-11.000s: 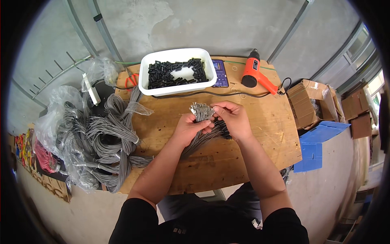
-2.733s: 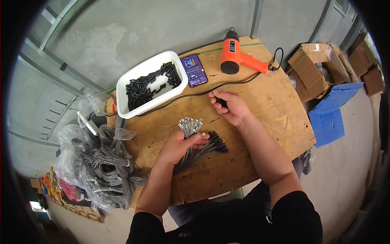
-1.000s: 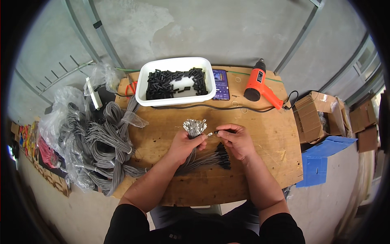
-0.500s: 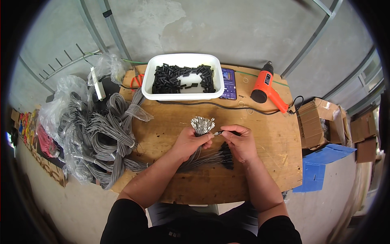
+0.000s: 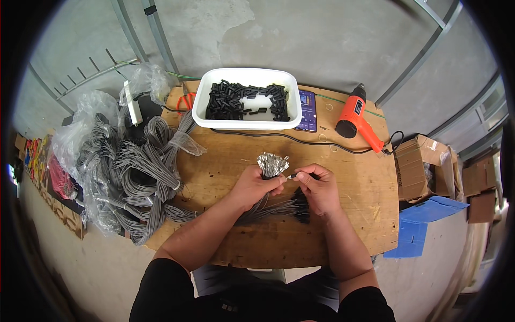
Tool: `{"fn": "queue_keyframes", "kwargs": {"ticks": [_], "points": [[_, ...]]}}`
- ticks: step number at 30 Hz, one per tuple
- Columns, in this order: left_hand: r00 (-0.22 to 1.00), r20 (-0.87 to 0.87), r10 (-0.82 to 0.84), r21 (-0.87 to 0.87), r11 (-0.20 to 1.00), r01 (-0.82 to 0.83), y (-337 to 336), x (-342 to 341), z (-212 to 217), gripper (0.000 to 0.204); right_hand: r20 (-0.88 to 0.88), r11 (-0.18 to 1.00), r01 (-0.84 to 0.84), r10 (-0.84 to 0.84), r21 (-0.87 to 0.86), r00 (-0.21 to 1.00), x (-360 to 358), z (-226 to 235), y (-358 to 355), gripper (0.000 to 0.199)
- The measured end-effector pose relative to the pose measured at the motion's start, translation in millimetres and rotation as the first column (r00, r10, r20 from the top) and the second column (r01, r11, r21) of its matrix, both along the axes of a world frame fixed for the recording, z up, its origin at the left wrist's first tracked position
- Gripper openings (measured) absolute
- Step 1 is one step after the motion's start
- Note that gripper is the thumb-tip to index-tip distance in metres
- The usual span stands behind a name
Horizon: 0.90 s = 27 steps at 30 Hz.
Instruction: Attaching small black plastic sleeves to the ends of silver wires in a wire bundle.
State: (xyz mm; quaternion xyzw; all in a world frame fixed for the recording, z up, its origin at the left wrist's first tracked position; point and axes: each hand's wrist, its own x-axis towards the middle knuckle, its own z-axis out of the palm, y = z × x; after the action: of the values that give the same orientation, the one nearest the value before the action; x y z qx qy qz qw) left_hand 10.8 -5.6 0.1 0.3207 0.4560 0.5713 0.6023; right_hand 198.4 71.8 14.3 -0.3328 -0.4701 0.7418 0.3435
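My left hand (image 5: 253,187) is closed around a bundle of thin grey wires, whose silver metal terminals (image 5: 272,163) fan out above the thumb. Facing it, my right hand (image 5: 320,191) pinches a small black sleeve (image 5: 293,175). The sleeve meets one terminal sticking out by the left fingertips; how far it covers the metal is too small to tell. Below the hands, grey wires with black sleeved ends (image 5: 301,206) lie across the wooden table (image 5: 359,214). A white plastic tub (image 5: 247,125) at the back holds many loose black sleeves (image 5: 228,102).
Coiled grey wires (image 5: 142,172) and clear plastic bags (image 5: 96,118) heap up on the left. Along the back are red-handled pliers (image 5: 185,101), a phone (image 5: 307,110) and an orange heat gun (image 5: 354,115) with its black cord. Cardboard boxes (image 5: 416,169) stand at the right.
The whole view has shifted slightly. Both hands keep nearly the same pose, with the black sleeve still at the terminal between them.
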Motion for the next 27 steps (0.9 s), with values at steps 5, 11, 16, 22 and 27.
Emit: {"fn": "queue_keyframes", "kwargs": {"ticks": [5, 11, 16, 22, 27], "points": [[1.000, 0.002, -0.005, 0.019, 1.000, 0.005, 0.3, 2.6, 1.9, 0.010, -0.004, 1.000, -0.017, 0.017, -0.009, 1.000, 2.6, -3.3, 1.8, 0.010], [0.998, 0.058, -0.016, 0.031, 0.999, 0.014, 0.7, -0.4, -3.2, 0.014, -0.030, 1.000, -0.021, 0.021, 0.001, 0.999, 1.4, -4.0, 3.4, 0.010], [0.998, 0.065, -0.025, 0.053, 0.998, 0.022, 1.1, -1.9, -5.8, 0.016, -0.048, 1.000, -0.007, 0.007, 0.010, 0.999, 5.5, -2.1, 7.8, 0.012], [0.997, 0.069, -0.028, 0.066, 0.998, 0.023, -0.4, -1.1, -5.8, 0.013, -0.199, 0.960, -0.118, 0.068, -0.252, 0.978, 11.4, -0.1, 14.9, 0.019], [0.998, 0.055, -0.032, 0.050, 0.998, 0.030, -0.4, 1.4, -2.1, 0.012, -0.209, 0.939, -0.199, 0.142, -0.282, 0.968, 14.3, -3.1, 17.3, 0.019]]}}
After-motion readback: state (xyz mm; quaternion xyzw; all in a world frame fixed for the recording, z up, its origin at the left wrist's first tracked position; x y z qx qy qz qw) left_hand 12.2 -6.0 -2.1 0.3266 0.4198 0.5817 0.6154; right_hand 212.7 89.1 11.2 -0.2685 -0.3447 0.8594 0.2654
